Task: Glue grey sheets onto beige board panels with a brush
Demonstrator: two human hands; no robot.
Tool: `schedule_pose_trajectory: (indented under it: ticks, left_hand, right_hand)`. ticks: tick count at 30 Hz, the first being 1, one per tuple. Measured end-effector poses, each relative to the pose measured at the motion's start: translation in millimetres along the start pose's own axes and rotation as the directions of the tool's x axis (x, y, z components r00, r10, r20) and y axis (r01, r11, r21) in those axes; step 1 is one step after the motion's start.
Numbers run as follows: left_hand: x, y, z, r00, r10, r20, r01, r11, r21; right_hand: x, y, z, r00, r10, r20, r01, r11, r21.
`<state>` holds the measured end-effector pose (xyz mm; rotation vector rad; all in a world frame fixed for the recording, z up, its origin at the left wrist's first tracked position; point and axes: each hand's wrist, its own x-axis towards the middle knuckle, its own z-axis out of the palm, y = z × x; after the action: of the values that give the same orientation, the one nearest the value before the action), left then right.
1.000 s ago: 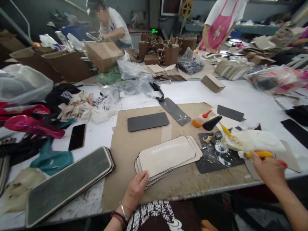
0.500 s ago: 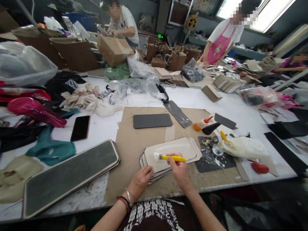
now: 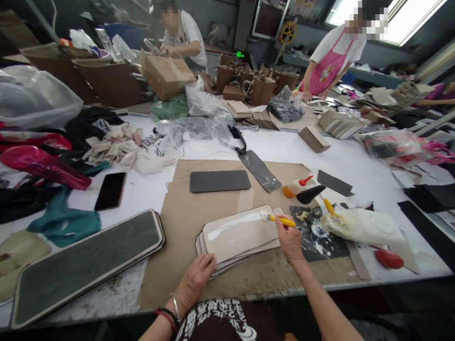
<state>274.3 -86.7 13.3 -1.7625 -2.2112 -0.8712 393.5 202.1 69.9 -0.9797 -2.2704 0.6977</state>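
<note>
Hands (image 3: 199, 273) (image 3: 291, 242) on brush (image 3: 280, 219), panels (image 3: 236, 241); white-lettered shirt (image 3: 222, 323) below.

Cannot see the near-left corner of the pale panel stack (image 3: 238, 237) under the left grip (image 3: 196, 277); cannot count its layers. Cannot make out the bristles of the yellow brush (image 3: 282, 221) beneath white paste (image 3: 264, 216). Lose the clear plastic bag (image 3: 35, 102) past the left edge, the dark shirt (image 3: 216, 327) past the bottom, the black strip (image 3: 428, 232) past the right.

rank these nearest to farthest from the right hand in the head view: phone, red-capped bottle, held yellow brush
1. Held yellow brush, gripped in the right hand
2. Red-capped bottle, ahead of the hand
3. Phone, far to the left
</note>
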Motion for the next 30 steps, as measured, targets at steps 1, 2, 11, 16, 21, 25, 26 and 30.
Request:
schedule_pose_trajectory:
  ticks: [1,2,11,16,21,25,26,30]
  left_hand:
    - [-1,0,0.6,1.000,0.001,-0.001,-0.001,1.000,0.007]
    - [-2,0,1.3,1.000,0.001,-0.006,-0.001,1.000,0.013]
    - [3,6,-2.8,0.999,-0.024,-0.040,0.023,0.999,-0.021]
    - [3,5,-2.2,0.997,-0.045,-0.058,0.040,0.996,-0.083]
    - [-1,4,2.8,0.998,-0.050,-0.026,0.048,0.994,-0.096]
    - [-3,2,3.7,0.999,-0.034,-0.026,0.031,0.996,-0.083]
    - [-2,2,3.3,0.999,-0.030,-0.036,0.027,0.997,-0.077]
    - [1,4,-1.5,0.999,-0.017,-0.047,0.013,0.997,-0.071]
  right_hand:
    - [1,7,-7,1.000,-0.007,-0.013,0.006,0.999,-0.040]
    - [0,12,-13,1.000,-0.022,-0.014,0.021,0.997,-0.071]
    - [-92,-84,22,0.962,-0.171,0.212,0.119,0.963,0.240]
    - [-103,-85,24,0.960,-0.163,0.230,0.099,0.959,0.267]
    - [-67,-11,-17,0.999,0.037,-0.020,-0.038,0.999,-0.039]
    - [-49,15,-38,0.994,0.040,-0.100,-0.057,0.983,-0.175]
    - [-49,12,-39,0.994,0.027,-0.104,-0.046,0.982,-0.183]
    - [-60,-29,-22,0.999,-0.032,-0.028,0.031,0.999,-0.043]
